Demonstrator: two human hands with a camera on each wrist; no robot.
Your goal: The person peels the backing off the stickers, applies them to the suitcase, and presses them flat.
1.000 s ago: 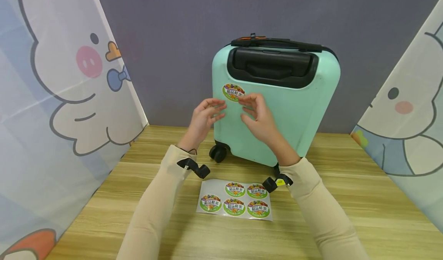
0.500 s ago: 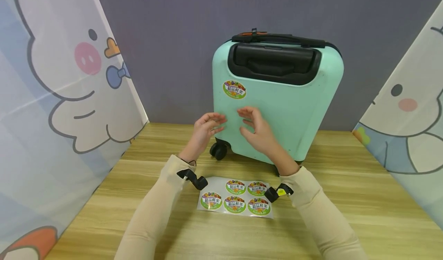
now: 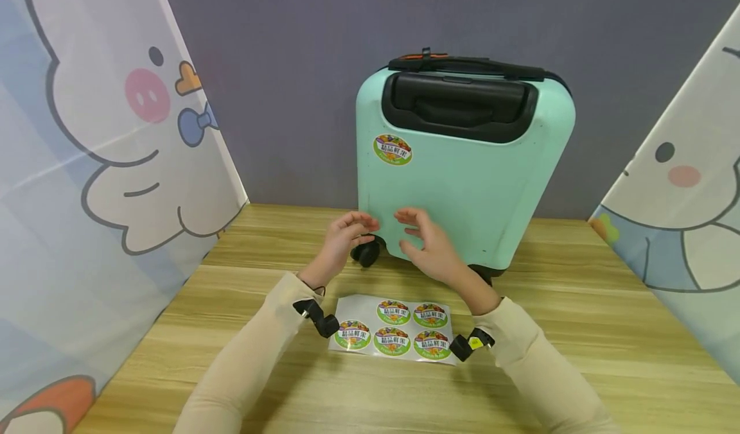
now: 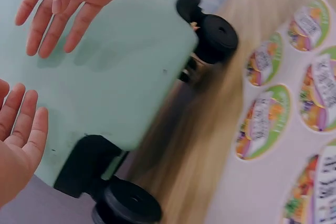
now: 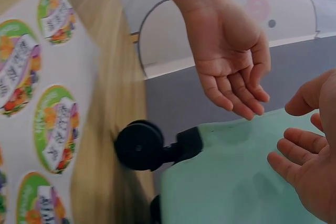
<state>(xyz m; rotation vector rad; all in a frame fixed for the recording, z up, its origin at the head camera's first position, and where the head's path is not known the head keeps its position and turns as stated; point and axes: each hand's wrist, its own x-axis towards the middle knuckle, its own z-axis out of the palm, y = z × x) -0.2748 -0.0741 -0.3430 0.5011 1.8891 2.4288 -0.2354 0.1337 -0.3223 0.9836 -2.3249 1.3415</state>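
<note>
A mint-green suitcase stands upright on the table, with one oval fruit sticker on its upper left front. My left hand is in front of its lower left corner, fingers loosely spread and holding nothing. Facing it, my right hand hovers before the lower front, likewise relaxed with nothing in it. In the left wrist view both palms show bare beside the mint shell. Below the hands a white sticker sheet lies flat, bearing several matching oval stickers and one bare spot at its upper left.
Black wheels support the suitcase, and a black handle recess sits near its top. A grey panel rises behind. Cartoon-printed curtains flank the wooden table on both sides.
Both hands have moved down from around the sticker on the suitcase to its lower edge, nearer the sheet. The sticker has stayed on the suitcase, now fully uncovered.
</note>
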